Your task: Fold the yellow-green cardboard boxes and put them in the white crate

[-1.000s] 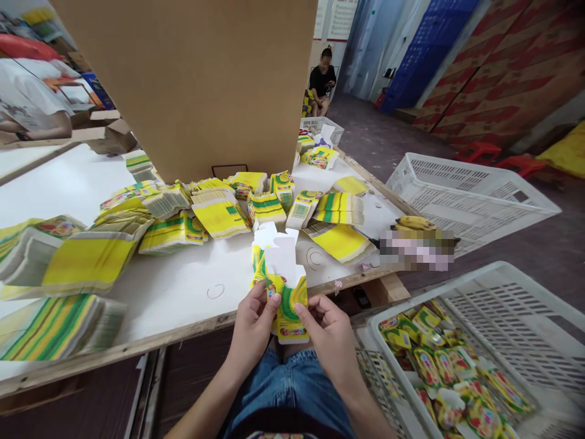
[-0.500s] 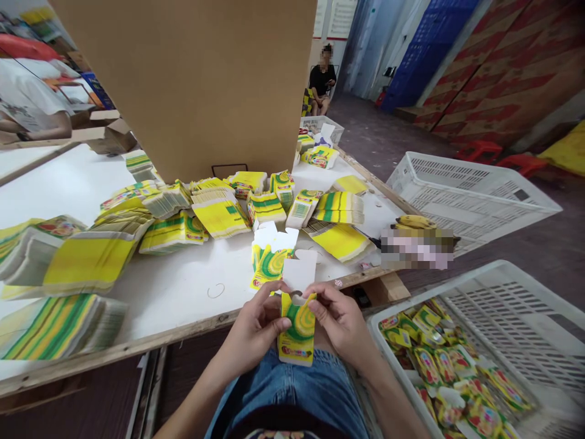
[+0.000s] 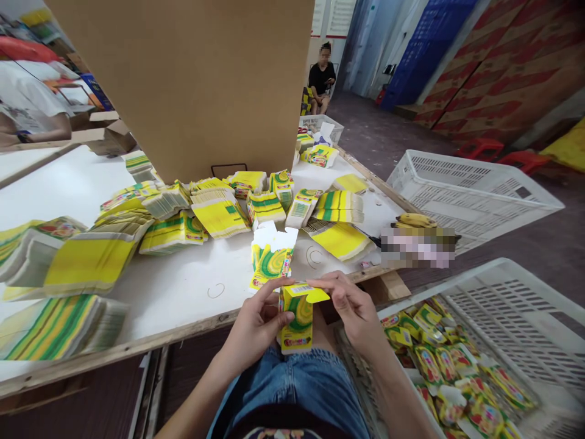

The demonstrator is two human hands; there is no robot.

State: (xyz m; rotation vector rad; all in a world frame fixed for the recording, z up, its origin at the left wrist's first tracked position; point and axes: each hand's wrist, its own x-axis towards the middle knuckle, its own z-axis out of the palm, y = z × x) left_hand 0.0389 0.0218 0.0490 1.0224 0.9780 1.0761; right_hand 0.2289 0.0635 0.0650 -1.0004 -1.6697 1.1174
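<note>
Both my hands hold a small yellow-and-green carton (image 3: pixel 295 320) upright over my lap, just in front of the table edge. My left hand (image 3: pixel 256 323) grips its left side with thumb and fingers. With its fingers pinched on the carton's yellow top flap, my right hand (image 3: pixel 351 308) holds the flap bent flat over the top. Another opened carton (image 3: pixel 270 256) with white flaps up stands on the white table (image 3: pixel 183 286) just beyond my hands.
Stacks of flat yellow-green carton blanks (image 3: pixel 91 256) cover the table. A tall brown cardboard sheet (image 3: pixel 192 79) stands behind them. A white crate (image 3: pixel 503 317) of folded cartons sits at my right, another white crate (image 3: pixel 466 189) beyond. A person (image 3: pixel 322 79) sits far back.
The white top flap that stood upright has been folded down over the carton. The carton dropped slightly toward my lap and my right hand moved on top of it.
</note>
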